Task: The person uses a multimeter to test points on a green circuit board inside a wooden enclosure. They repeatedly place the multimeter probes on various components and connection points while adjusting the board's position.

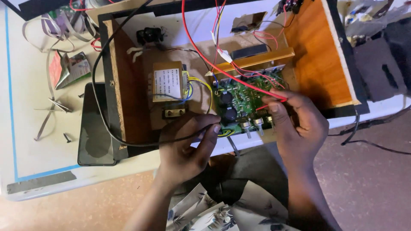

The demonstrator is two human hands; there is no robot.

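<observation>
Table (30, 141), pale with a blue line along its edge, carries an open wooden box (317, 55) with black-edged walls, and this takes up most of the view. Inside the box, on the bare board floor, a yellow-wrapped transformer (168, 81) sits to the left, and a green circuit board (246, 100) with dark capacitors and a row of knobbed shafts along its near edge sits to the right. A black smartphone (95, 128) lies flat on the table just outside the box's left wall, with a torn piece of printed paper (68, 68) and loose grey strips beyond it. The left hand (186, 147) hovers over the near edge of the box, thumb and forefinger closed on a black cable (105, 55) that loops up along the left wall and out over the top of the box. The right hand (299, 124) is at the right end of the circuit board, its fingers pinched on a red wire (201, 53) that runs diagonally across the board and up out of the box. The two hands are apart, with the knobbed edge of the board between them. Small dark screws (67, 137) lie on the table left of the phone.
</observation>
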